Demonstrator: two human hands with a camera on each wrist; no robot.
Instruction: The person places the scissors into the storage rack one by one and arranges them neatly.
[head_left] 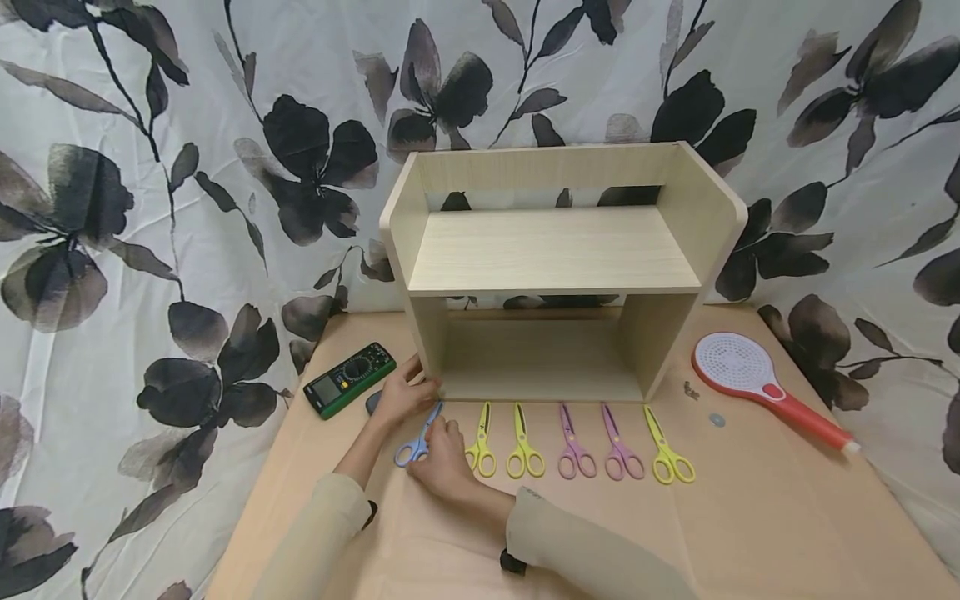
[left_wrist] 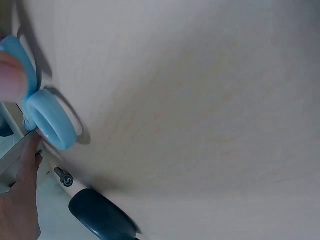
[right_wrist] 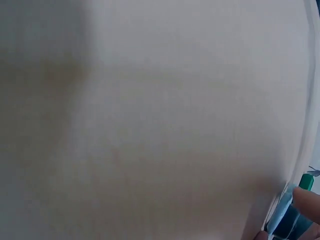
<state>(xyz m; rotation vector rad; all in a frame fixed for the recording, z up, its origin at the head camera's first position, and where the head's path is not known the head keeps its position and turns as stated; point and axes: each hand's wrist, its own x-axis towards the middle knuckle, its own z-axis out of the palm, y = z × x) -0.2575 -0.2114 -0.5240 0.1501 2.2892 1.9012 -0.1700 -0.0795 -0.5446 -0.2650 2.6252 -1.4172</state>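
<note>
Blue scissors (head_left: 418,437) lie flat on the table (head_left: 750,517), leftmost in a row of six, just in front of the shelf (head_left: 555,267). The right hand (head_left: 444,460) lies over their middle with fingers curled round the handle end, so that grip holds them. The left hand (head_left: 402,395) rests at the blade end by the shelf's front left corner; its fingers look bent toward the tip, but whether they pinch it or only touch I cannot tell.

By their look these are small plastic-handled craft scissors: probably light, stiff, and a little slick on the smooth table. The handle loops, seen close in the left wrist view (left_wrist: 50,117), seem the safest place to hold; the blades are thin and would pivot if taken alone.

Beside them lie yellow scissors (head_left: 481,442). A green meter (head_left: 350,378) sits to the left, and a red paddle (head_left: 757,379) well off to the right.
</note>
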